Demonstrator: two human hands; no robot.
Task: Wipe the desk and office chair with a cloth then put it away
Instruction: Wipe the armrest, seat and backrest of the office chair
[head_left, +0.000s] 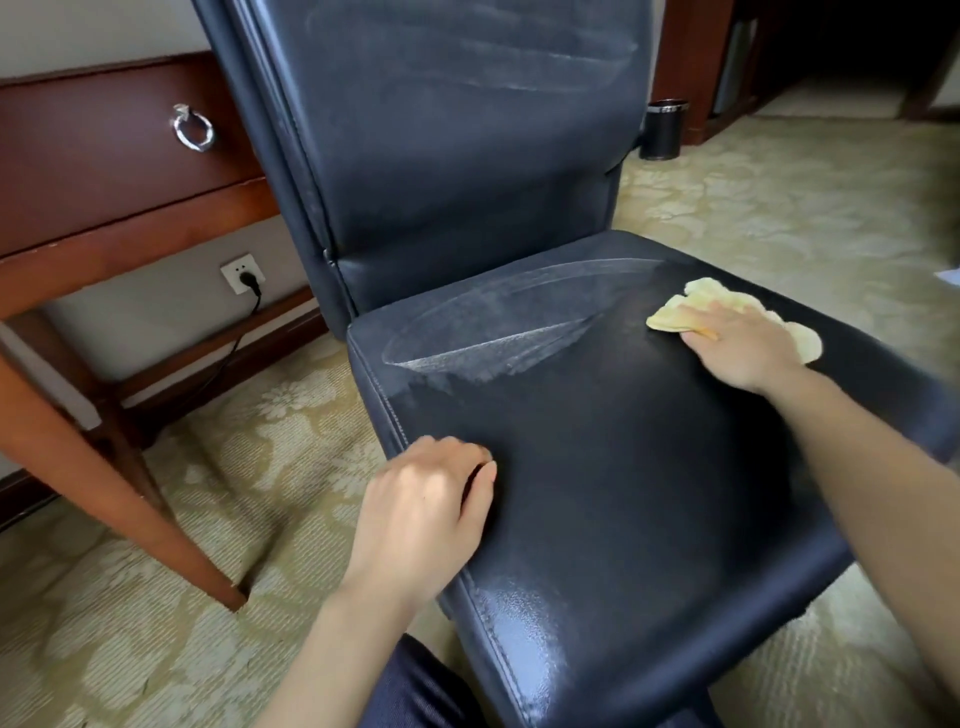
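a small black bin (662, 130) stood on the flowery carpet (810, 208). a black plug (250, 281) sat in the white wall socket (242, 272), its cord hanging down.

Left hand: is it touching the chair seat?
Touching. The head view shows the left hand with curled fingers resting on the front left edge of the chair seat, with no gap visible.
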